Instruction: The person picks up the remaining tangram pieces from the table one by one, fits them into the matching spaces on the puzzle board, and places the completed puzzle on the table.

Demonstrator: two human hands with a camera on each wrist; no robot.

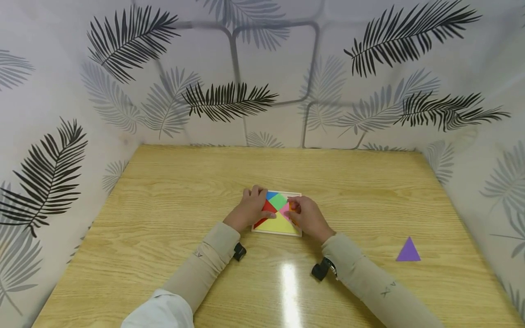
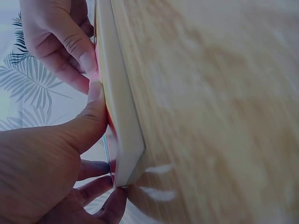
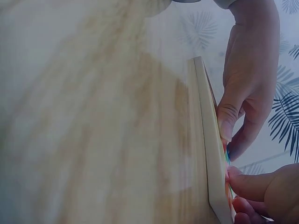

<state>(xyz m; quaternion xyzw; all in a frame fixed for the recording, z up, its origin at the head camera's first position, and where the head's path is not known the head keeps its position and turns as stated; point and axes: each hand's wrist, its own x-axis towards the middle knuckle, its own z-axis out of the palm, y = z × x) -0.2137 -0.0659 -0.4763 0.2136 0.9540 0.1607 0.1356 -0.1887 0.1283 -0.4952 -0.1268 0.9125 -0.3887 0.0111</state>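
A shallow wooden tangram tray (image 1: 276,233) lies on the table, holding a blue piece (image 1: 271,195), a green square (image 1: 278,201), red piece (image 1: 268,207), pink piece (image 1: 283,210) and large yellow triangle (image 1: 275,225). My left hand (image 1: 251,207) grips the tray's left side, its thumb (image 2: 93,105) across the top and fingers around the edge. At the tray's right side, my right hand (image 1: 309,218) pinches an orange piece (image 1: 292,207), largely hidden by the fingers. Apart from the tray, a purple triangle (image 1: 409,250) lies to the right.
The wood-grain table (image 1: 164,191) extends around the tray on all sides. Leaf-patterned cloth (image 1: 270,123) hangs behind it and at both sides. Dark wrist cameras (image 1: 321,270) sit below the cuffs.
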